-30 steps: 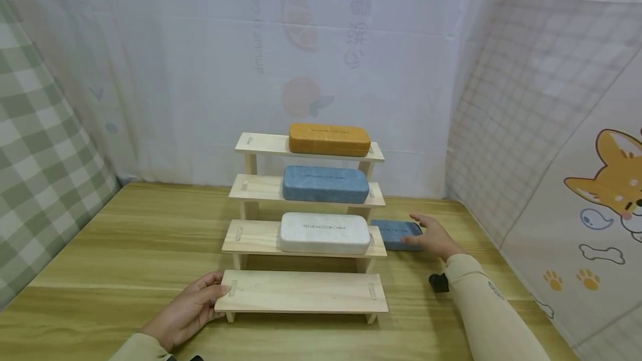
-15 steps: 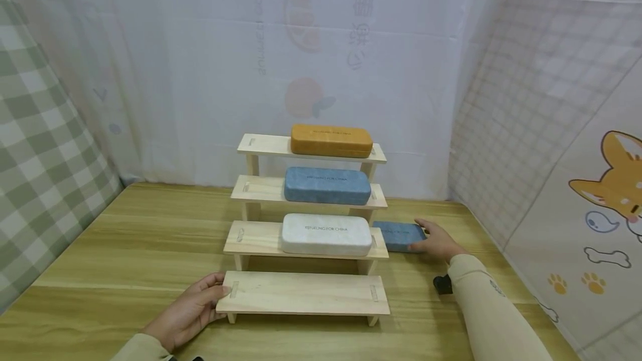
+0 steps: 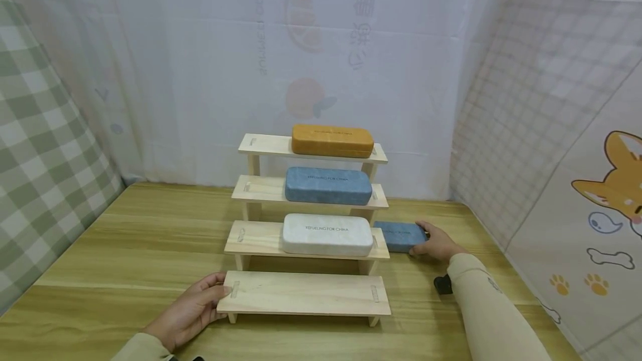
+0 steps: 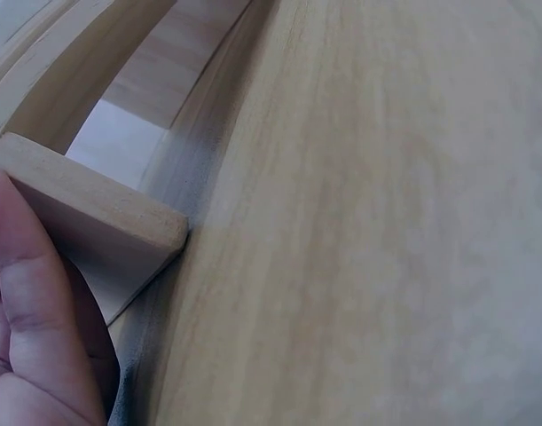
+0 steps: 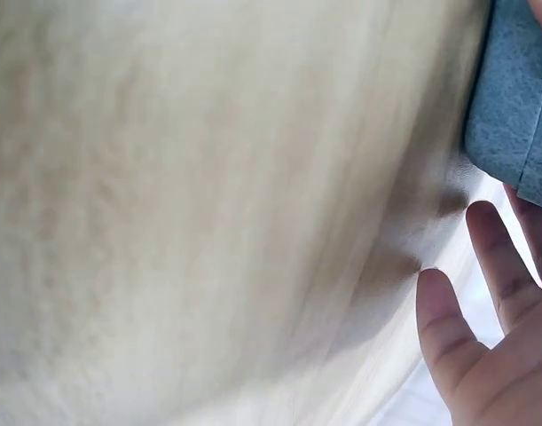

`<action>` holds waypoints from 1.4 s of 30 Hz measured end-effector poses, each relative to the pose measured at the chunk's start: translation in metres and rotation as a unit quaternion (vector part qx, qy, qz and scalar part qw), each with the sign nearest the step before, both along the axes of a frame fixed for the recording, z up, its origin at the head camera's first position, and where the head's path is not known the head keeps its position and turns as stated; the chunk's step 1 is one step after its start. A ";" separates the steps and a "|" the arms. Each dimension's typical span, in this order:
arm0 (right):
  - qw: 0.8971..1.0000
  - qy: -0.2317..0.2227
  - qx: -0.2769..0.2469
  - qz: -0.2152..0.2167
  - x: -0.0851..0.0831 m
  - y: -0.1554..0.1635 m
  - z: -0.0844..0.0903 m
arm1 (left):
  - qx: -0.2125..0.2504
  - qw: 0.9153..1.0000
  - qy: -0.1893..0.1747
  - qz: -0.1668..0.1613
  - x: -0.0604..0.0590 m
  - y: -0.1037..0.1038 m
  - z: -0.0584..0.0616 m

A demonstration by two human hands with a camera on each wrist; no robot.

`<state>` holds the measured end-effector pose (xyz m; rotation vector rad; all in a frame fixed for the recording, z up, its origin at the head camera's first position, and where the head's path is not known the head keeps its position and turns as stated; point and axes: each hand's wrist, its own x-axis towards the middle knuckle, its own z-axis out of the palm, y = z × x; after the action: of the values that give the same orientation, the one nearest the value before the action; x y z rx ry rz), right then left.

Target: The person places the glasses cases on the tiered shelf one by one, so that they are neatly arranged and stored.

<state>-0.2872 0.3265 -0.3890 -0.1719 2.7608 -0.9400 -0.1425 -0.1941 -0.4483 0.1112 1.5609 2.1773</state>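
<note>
A four-step wooden display stand [image 3: 301, 293] stands on the table; its lowest step carries nothing. My left hand [image 3: 193, 308] grips the left end of that step, thumb on top. In the left wrist view, fingers [image 4: 31, 293] lie against the stand's wooden leg [image 4: 98, 195]. On the table to the stand's right lies a blue glasses case [image 3: 401, 237], its left end hidden behind the stand. My right hand [image 3: 438, 243] holds this case at its right end between thumb and forefinger. In the right wrist view, the case [image 5: 514, 98] shows at the edge, with two other fingers spread off it.
Higher steps bear a white glasses case [image 3: 327, 234], another blue glasses case [image 3: 328, 185] and an orange glasses case [image 3: 332, 141]. A white curtain [image 3: 200, 82] hangs behind the table [image 3: 125, 249]. Printed cloth [image 3: 541, 183] hangs on the right, green checked cloth [image 3: 40, 144] on the left.
My right thumb and forefinger have closed onto the right end of the blue case on the table. The left hand stays on the stand. The whole view has shifted slightly.
</note>
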 end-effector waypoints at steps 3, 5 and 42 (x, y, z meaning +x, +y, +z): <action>1.000 0.001 0.006 -0.005 0.000 0.003 -0.002 | -0.002 1.000 0.002 -0.002 0.000 0.001 0.000; 1.000 0.001 0.002 -0.007 -0.001 0.006 -0.003 | -0.003 1.000 0.002 -0.003 0.000 0.001 0.001; 0.996 0.035 -0.067 -0.047 0.050 0.029 0.008 | -0.030 0.999 0.001 0.010 0.002 0.002 0.002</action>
<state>-0.2374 0.3560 -0.3814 -0.0987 2.7925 -1.1649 -0.1402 -0.1923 -0.4466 0.0796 1.6350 2.1439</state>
